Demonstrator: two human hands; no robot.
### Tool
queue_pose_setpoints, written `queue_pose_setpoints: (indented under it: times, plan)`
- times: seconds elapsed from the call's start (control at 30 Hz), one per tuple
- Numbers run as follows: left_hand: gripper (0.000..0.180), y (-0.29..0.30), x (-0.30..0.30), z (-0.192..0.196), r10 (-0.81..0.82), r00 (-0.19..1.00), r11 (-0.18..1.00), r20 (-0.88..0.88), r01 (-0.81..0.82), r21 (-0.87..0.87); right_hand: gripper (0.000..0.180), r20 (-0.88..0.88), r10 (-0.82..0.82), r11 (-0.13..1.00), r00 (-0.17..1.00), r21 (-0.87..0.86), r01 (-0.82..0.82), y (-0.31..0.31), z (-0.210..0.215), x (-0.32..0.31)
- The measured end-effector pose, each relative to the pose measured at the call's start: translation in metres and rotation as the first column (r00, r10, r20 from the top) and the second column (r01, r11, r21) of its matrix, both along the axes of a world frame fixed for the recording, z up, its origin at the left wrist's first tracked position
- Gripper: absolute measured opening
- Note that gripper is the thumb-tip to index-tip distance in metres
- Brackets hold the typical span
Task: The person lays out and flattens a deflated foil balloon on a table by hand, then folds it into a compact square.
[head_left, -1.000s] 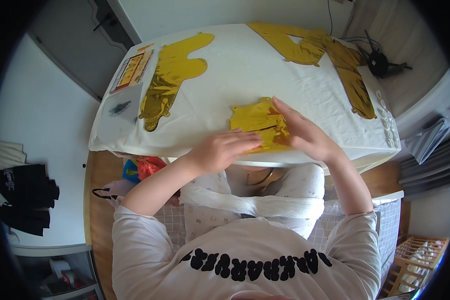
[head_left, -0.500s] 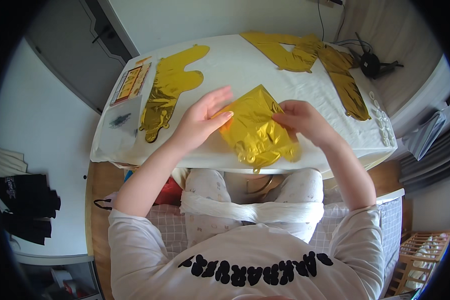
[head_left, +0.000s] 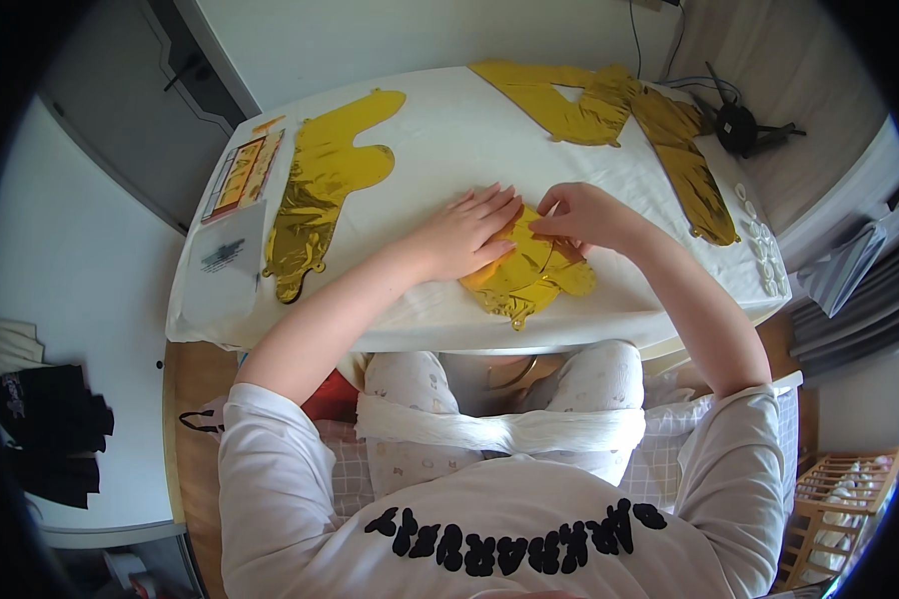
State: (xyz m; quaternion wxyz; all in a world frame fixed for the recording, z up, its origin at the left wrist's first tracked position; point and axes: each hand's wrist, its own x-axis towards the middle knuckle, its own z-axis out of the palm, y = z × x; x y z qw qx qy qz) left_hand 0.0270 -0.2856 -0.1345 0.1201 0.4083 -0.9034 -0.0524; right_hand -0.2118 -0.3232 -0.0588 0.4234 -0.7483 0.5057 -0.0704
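A shiny gold foil balloon (head_left: 529, 285), flat and folded, lies on the white-covered table (head_left: 430, 309) in front of me. My left hand (head_left: 472, 235) rests on its left side with the fingers stretched out and the thumb across the foil. At the upper right of the foil, my right hand (head_left: 579, 220) bends its fingers and pinches an edge. Part of the foil is hidden beneath both hands. To the left is a longer gold foil balloon (head_left: 315, 185), spread flat.
More flat gold foil balloons (head_left: 584, 115) lie at the back right. A black stand-like object (head_left: 737, 128) with cables is beyond them. Small white rings (head_left: 764, 245) line the right edge. At the left are a printed packet (head_left: 242, 175) and a clear plastic bag (head_left: 225, 260).
The folded foil has come down from the air onto the table. My left hand has moved right and flattened on it; my right hand still grips its edge.
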Motion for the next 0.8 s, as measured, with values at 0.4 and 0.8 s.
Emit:
queue_pose_setpoints:
  times: [0.4, 0.8]
  plan:
    - [0.081, 0.003, -0.002, 0.0, 0.041, 0.999, 0.999, -0.011, -0.041, 0.003, 0.035, 0.008, 0.044, 0.998, 0.999, 0.039, -0.044, -0.03, -0.006, 0.014]
    - [0.087, 0.004, -0.001, 0.002, 0.049, 0.998, 0.998, -0.026, -0.048, 0.029, 0.038, 0.016, 0.037, 0.985, 0.999, 0.17, -0.039, -0.041, -0.002, 0.015]
